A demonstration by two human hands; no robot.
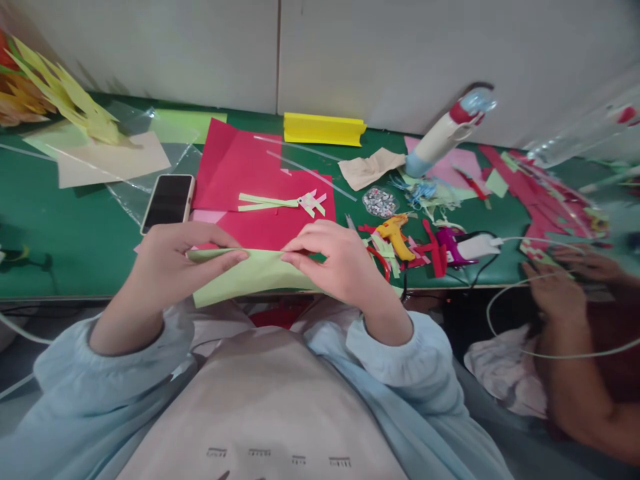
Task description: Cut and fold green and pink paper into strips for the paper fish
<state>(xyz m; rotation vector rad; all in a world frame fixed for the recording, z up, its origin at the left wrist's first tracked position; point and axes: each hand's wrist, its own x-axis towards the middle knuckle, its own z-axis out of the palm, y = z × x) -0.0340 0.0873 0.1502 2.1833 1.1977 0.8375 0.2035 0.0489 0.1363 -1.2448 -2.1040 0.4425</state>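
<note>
A light green paper sheet is stretched between my two hands at the table's front edge, its far edge folded over. My left hand pinches that fold between thumb and fingers near the sheet's left end. With thumb and fingertips together, my right hand grips the same fold farther right. Just beyond them, red paper sheets lie on the table. On the red paper rests a small woven pink and green paper fish with long light green strips.
A phone lies left of the red paper. To the right are a yellow glue gun, paper scraps, a purple tool and a bottle. Another person's hands work at far right. A yellow folded piece stands by the wall.
</note>
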